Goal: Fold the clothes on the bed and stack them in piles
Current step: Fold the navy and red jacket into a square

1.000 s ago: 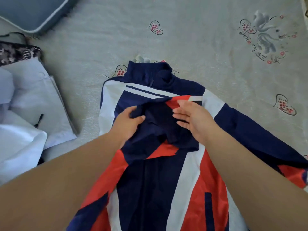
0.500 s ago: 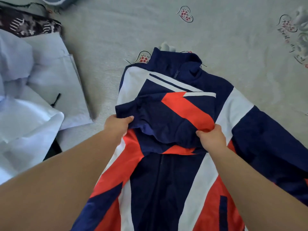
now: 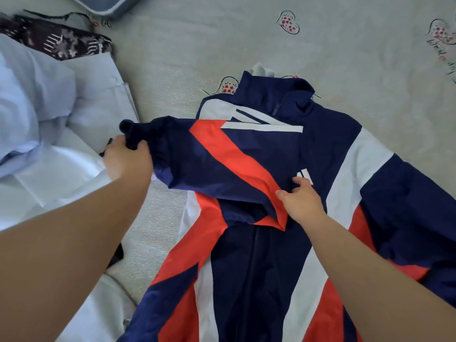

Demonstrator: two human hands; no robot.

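Both jacket [image 3: 259,243] ends cut off

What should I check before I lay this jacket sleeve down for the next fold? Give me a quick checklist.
1. Cuff held: ok, the left hand grips the dark cuff of the sleeve.
2. Fold line pinned: ok, the right hand rests on the sleeve where it crosses the jacket front.
3. Sleeve smooth: not ok, it bunches near the cuff.
4. Sleeve within the jacket outline: not ok, the cuff end hangs out past the jacket's edge toward the white clothes.
5. Other sleeve folded: not ok, it lies spread out to the side.
6. Zipper closed: cannot tell, the sleeve hides part of it.
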